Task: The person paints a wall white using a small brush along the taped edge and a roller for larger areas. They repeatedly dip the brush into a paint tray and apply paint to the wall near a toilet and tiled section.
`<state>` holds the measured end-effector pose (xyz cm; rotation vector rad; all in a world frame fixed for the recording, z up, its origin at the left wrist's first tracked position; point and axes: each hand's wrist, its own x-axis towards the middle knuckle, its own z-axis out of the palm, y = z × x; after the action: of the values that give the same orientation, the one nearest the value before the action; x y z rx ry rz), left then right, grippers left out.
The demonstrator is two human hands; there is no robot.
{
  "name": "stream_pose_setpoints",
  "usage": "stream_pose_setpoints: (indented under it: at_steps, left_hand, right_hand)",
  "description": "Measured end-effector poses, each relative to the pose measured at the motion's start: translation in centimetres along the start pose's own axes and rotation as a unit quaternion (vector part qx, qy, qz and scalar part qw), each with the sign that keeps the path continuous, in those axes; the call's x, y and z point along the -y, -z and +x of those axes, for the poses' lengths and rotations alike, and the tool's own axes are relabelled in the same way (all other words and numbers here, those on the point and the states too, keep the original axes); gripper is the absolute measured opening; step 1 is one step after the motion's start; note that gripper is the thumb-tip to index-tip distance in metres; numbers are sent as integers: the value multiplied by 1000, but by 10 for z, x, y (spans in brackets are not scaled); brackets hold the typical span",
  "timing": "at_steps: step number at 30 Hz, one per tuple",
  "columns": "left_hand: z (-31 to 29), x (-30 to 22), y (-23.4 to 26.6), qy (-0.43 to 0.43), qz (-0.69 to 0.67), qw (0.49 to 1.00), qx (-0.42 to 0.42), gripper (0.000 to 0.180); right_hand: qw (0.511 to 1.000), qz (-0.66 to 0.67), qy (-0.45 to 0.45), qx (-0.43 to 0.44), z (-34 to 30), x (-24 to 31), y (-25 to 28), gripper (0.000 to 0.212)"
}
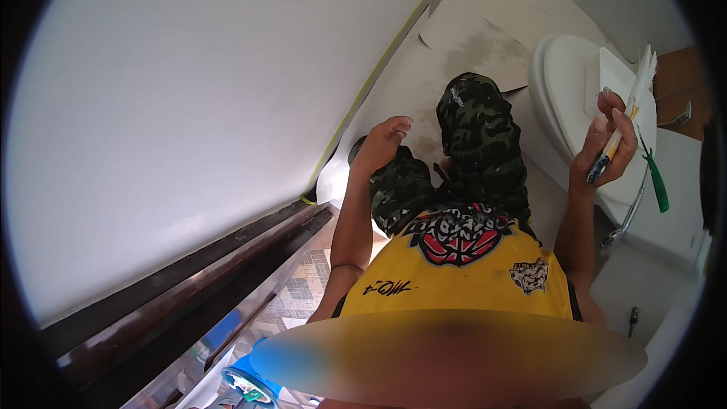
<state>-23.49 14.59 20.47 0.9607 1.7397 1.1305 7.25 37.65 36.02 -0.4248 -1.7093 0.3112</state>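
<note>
A paintbrush (603, 160) with a pale handle and dark end is gripped in my right hand (609, 132), its whitish bristles pointing up and away. That hand is over the right side of a white toilet (556, 98) with its lid down. A white tray (612, 72) lies on the lid, partly behind the brush. Beside my right hand hangs a tool with a green handle (657, 182). My left hand (382, 144) is above my left knee, close to the white wall (212, 91); its fingers are loosely bent and nothing shows in them.
Yellow-green tape (382, 64) runs along the wall's lower edge. Torn, stained paper (485, 38) covers the floor ahead. Dark wooden frame pieces (204, 280) edge a doorway at lower left, with a blue bucket (261, 371) beyond. A metal hose (632, 208) hangs beside the toilet.
</note>
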Motion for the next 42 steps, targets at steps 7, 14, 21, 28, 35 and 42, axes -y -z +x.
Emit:
stream_pose_setpoints:
  at_steps: [7, 14, 21, 28, 35, 42]
  left_hand:
    - [4, -10, 2, -7, -14, 999, 44, 34]
    - [-2, -1, -3, 61, -97, 993, -39, 31]
    - [39, -42, -90, -62, -165, 984, -10, 27]
    - [106, -175, -171, -346, 13, 929, 132, 27]
    - [133, -223, -271, -439, 87, 876, 178, 52]
    - [150, -251, -313, -439, 45, 875, 197, 74]
  right_hand:
    - [989, -101, -102, -44, -18, 6, 38, 28]
    - [990, -131, -42, -26, 18, 0, 48, 26]
    - [891, -443, -100, -3, 25, -19, 122, 25]
    - [804, -555, -209, 40, 4, -69, 122, 40]
    - [777, -601, -162, -87, -7, -78, 135, 37]
    - [911, -355, -177, -111, 22, -74, 101, 29]
